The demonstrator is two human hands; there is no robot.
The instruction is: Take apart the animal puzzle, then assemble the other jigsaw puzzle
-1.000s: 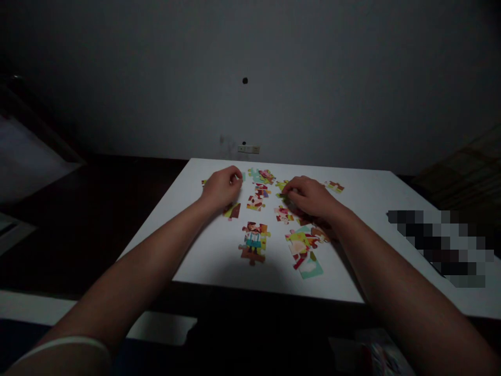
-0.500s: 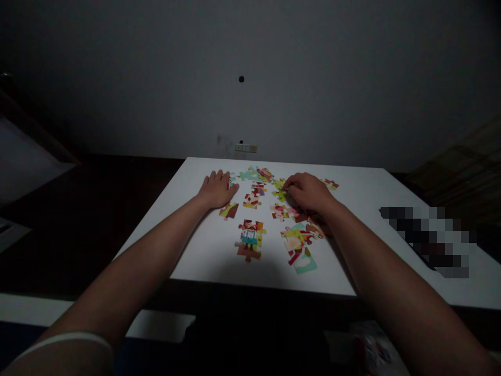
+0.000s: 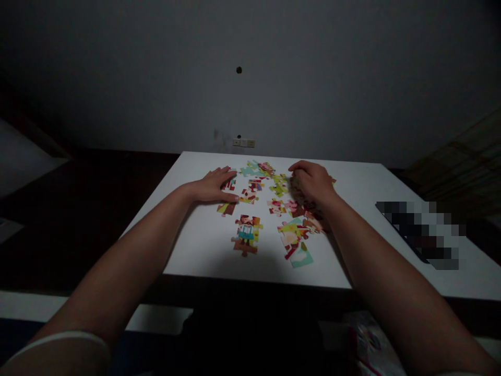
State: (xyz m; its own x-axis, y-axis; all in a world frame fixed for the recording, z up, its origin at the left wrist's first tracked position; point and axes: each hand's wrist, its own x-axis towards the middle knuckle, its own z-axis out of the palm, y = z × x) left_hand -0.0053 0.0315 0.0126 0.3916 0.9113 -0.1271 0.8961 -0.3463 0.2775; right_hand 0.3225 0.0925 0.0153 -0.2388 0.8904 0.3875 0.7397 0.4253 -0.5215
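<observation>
Left hand [image 3: 213, 186]: flat, fingers spread, palm down on table [image 3: 203, 245], fingertips touching pieces [image 3: 250, 196] at cluster's left edge. Right hand [image 3: 311, 183]: curled over pieces at far right of cluster; grasp on any piece not discernible. 2 joined sections [image 3: 246, 235] nearer table's front edge, untouched.

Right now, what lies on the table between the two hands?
In the head view, loose puzzle pieces lie on the white table between the left hand and the right hand.
</observation>
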